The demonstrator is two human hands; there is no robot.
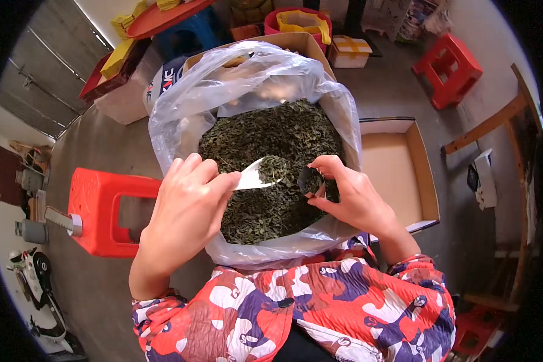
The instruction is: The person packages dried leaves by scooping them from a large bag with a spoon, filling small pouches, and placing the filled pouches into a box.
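Note:
Dried green leaves (271,130) fill a clear plastic bag (181,120) that lines a cardboard box (295,42). Over the leaves, my left hand (190,202) pinches the handle of a white scoop (248,178), whose tip holds some leaves and points right. My right hand (359,196) grips a small dark packet (311,181) between thumb and fingers, its mouth facing the scoop. A short gap separates scoop and packet.
On the left is a red stool (96,211) with a white roll and a strip at its end. An open shallow carton (392,175) lies right of the bag. Farther back are a red stool (446,69), a pink bucket (277,23) and a white box (350,51).

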